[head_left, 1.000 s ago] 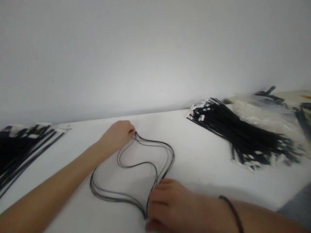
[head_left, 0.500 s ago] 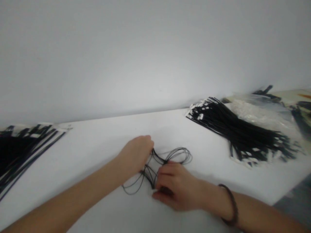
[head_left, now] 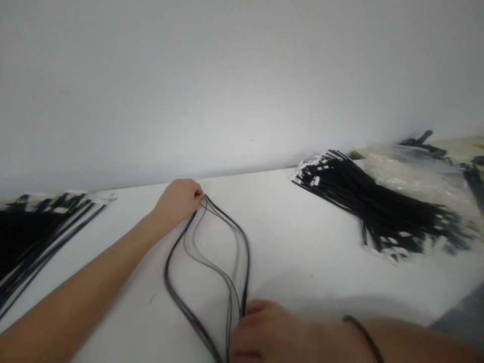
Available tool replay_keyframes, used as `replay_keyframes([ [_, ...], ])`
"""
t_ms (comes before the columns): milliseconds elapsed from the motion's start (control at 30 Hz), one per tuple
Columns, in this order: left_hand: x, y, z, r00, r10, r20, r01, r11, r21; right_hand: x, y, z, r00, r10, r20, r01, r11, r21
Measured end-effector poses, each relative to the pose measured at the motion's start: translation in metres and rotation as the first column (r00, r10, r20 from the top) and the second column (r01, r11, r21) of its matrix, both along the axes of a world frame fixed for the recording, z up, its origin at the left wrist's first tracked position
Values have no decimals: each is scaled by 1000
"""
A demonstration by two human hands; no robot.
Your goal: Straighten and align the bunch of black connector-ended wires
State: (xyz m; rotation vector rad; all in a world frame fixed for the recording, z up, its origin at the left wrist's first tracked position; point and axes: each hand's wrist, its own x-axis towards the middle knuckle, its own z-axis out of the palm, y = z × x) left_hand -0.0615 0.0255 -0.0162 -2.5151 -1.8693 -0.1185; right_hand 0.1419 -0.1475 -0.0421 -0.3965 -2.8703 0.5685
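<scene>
Nearest, at the six o'clock edge of the view, the right hand lies knuckles-up on the white tabletop, a thin dark band circling its wrist; its grip is closed down over the near end of a bundle of thin black cords, the fingers curled together on the strands, though the fingertips themselves are hidden under the hand. From there the cords run away toward twelve o'clock, spreading apart in the middle into a long, narrow leaf-shaped loop that lies flat on the tabletop, some strands bowing out toward nine o'clock and others toward three. Their far ends come together again at the left hand, which sits at about eleven o'clock from the right one, its forearm stretching back toward seven o'clock; its grip is pinched shut on the far end of the cords, thumb and fingers pressed together. Well apart at nine o'clock, a flat heap of black strips with white tags lies at the tabletop's edge, partly cut off by the frame. At about two o'clock, a thicker fanned pile of black ties with white labels rests on the tabletop, and just behind it lies crumpled clear plastic wrapping. Farthest, a plain pale wall rises behind the tabletop.
</scene>
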Motion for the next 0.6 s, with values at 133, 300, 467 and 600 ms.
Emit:
replay_keyframes([
  [133,36,-47,11,969,-192,154,221,955,-200,6,14,5,957,-290,-34,290,957,12],
  [300,67,-100,12,936,-331,123,353,863,-362,14,30,6,882,-465,-77,461,885,-58],
  [467,44,-61,5,972,-236,19,236,959,-161,7,10,0,962,-273,-18,271,960,-77],
  [600,2,-6,9,999,-45,11,46,994,-102,-12,-20,-29,995,81,56,-67,973,-219],
])
